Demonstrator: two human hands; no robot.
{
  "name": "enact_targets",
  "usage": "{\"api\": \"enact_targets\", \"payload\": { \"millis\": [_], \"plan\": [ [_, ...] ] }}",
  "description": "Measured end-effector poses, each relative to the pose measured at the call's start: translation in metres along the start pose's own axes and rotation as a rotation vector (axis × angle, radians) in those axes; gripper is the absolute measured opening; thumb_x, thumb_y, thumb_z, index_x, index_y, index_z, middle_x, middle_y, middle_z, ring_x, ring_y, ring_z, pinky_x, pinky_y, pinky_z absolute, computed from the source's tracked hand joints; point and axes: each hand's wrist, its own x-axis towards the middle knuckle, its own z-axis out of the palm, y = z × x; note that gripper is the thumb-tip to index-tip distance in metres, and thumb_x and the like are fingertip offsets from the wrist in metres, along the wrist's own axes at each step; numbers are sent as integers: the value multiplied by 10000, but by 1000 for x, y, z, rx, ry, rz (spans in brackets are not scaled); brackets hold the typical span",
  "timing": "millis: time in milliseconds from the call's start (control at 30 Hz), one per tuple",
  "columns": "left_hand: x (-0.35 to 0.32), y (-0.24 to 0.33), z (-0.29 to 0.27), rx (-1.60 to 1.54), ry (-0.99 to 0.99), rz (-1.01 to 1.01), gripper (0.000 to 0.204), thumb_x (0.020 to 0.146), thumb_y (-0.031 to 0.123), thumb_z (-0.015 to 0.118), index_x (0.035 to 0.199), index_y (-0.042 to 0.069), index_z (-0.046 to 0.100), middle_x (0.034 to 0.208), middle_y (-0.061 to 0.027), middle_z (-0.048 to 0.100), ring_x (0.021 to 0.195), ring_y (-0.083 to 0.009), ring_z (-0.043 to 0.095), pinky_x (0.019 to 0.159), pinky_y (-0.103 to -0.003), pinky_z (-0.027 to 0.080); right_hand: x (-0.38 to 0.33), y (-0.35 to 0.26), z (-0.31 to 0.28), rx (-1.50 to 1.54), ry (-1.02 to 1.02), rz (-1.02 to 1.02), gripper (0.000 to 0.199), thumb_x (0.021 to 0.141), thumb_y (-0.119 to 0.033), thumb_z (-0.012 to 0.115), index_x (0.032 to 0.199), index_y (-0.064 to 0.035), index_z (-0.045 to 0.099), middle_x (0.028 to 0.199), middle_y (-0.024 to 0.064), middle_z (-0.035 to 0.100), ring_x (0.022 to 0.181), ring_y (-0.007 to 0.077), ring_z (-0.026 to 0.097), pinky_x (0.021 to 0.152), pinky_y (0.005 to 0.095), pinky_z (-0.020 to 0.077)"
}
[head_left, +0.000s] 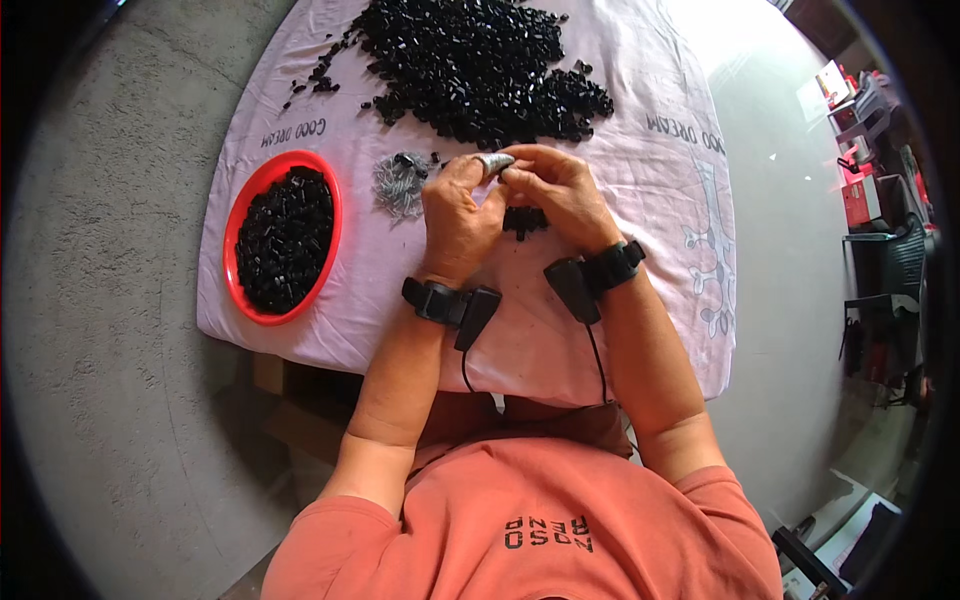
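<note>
My left hand point(455, 215) and right hand point(560, 190) pinch one small silver part point(495, 162) together. Black bits point(480, 65) lie near, and more fill the red bowl point(240, 215).

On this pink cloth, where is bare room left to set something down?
Bare cloth lies right of the right hand, below the black pile. Another strip runs along the near edge, right of the red bowl. It is crowded around the left hand and the metal springs.
</note>
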Motion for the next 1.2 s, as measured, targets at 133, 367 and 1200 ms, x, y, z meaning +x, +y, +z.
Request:
{"api": "enact_targets", "payload": {
  "millis": [133, 367, 1200],
  "plan": [
    [1, 2, -1, 10, 20, 61, 209, 740, -2, 713, 946, 36, 711, 885, -150, 686, 795, -344, 657, 713, -420, 530, 0, -2, -1, -29, 11, -2, 252, 958, -97, 647, 1190, 0, 650, 1045, 50, 703, 914, 111, 675, 804, 268, 579],
    [4, 1, 1, 43, 50, 35, 202, 766, 2, 732, 964, 32, 704, 872, -115, 682, 787, -274, 669, 720, -368, 532, 1, -3, 6, -3, 63, -47, 269, 963, -103, 644, 1202, 20, 637, 1006, 85, 714, 867, 113, 680, 766, 252, 586],
    [0, 0, 1, -16, 61, -90, 228, 763, 0, 703, 986, 11, 655, 838, -106, 655, 758, -254, 645, 705, -362, 523, 0, -4, 6, 72, 101, -79, 266, 953, -98, 652, 1215, -53, 653, 1038, 59, 726, 871, 114, 694, 757, 259, 570]
  ]
}}
